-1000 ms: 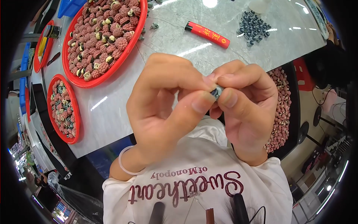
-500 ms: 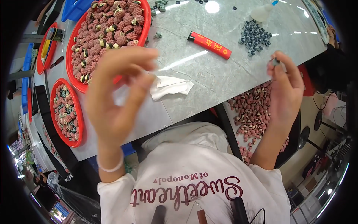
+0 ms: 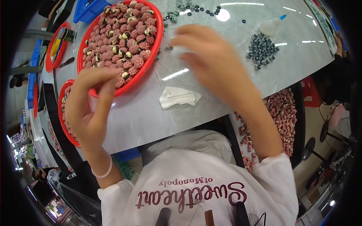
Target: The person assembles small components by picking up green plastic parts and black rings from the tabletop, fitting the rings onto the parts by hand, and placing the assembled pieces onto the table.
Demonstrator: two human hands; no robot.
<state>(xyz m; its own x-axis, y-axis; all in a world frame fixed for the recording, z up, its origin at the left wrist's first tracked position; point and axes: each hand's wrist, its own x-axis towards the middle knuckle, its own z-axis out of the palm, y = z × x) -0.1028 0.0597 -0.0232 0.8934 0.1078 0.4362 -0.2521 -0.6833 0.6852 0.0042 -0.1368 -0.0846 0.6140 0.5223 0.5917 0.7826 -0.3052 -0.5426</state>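
Note:
My left hand (image 3: 88,107) is by the near rim of a big red basin (image 3: 160,35) heaped with pink knobbly pieces (image 3: 122,49), some with cream and black bits. Its fingers are curled, thumb and fingertips slightly apart, with nothing visible between them. Over the tabletop, my right hand (image 3: 213,56) is blurred, its thumb and fingers spread. Close to those fingertips lies a small grey-green piece (image 3: 168,48). Right of that hand stands a pile of small dark blue-grey pieces (image 3: 262,49). The red stick-shaped thing seen earlier is hidden, apparently under my right hand.
A folded white cloth (image 3: 179,97) lies before me. Behind the pile rests a white blue-tipped bottle (image 3: 269,26). Black rings (image 3: 201,9) are scattered at the back. A smaller red basin (image 3: 62,107) is at left; a tray of pink pieces (image 3: 281,113) stands below the table's right edge.
My right hand has moved left from the table's right edge, and the small dark piece it pinched no longer shows. My left hand has shifted left and lower, its fingers closer together.

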